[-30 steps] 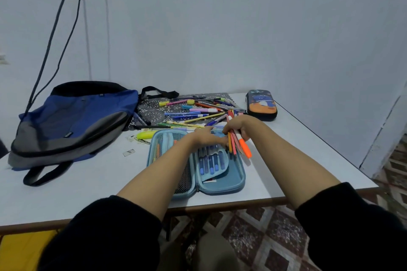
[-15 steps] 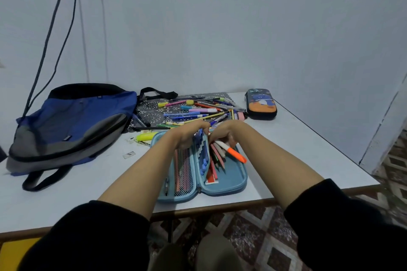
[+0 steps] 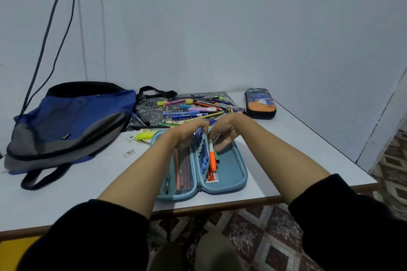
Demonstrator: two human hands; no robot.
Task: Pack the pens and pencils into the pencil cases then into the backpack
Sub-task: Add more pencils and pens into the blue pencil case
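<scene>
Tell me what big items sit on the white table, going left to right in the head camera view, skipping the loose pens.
Blue and grey fabric backpack → open light-blue pencil case → closed black and orange pencil case.

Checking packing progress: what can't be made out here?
Head view:
Far end of the blue pencil case: covered by the left hand and right hand.
What either hand's fingers grip: hidden by the hands themselves.
Inside of the backpack: covered by its fabric.
The loose pens: too small to count.
</scene>
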